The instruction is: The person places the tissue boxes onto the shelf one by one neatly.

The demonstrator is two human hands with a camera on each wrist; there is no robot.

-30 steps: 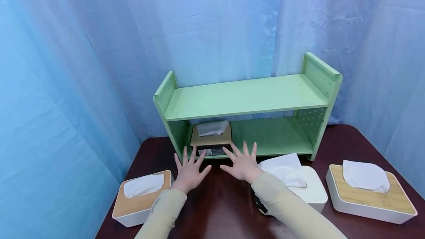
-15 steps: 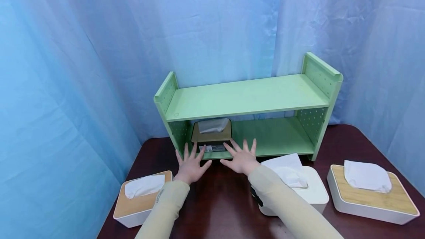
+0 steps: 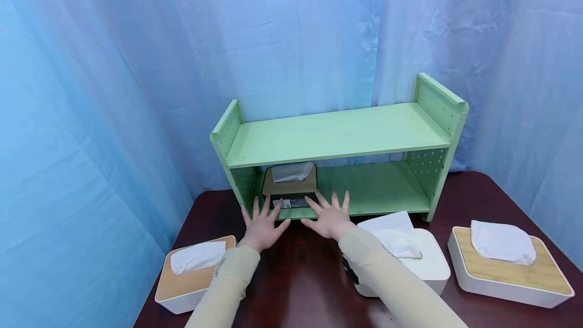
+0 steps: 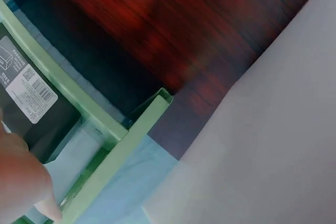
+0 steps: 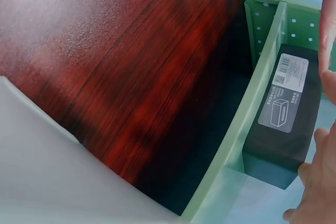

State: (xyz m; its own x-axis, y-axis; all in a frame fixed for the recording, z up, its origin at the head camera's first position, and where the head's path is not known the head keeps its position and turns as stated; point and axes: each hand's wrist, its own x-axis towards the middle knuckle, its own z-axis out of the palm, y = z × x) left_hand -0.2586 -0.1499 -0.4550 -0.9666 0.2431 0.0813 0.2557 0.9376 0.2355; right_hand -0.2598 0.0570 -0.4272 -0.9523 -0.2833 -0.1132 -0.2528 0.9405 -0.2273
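- Black tissue box (image 3: 291, 189) sits on the lower board (image 3: 364, 186) of the green shelf, near its left panel (image 3: 245, 182).
- Left hand (image 3: 261, 229) and right hand (image 3: 331, 220): apart, fingers spread before the box, gripping nothing; contact, we can't tell.
- We'd guess light, stiff, smooth-sided; best held by both ends, tissue left alone.
- Upper board (image 3: 337, 135) limits lifting.
- We see three pale boxes (image 3: 514, 285) on the surface (image 3: 296, 292), flanking the arms.
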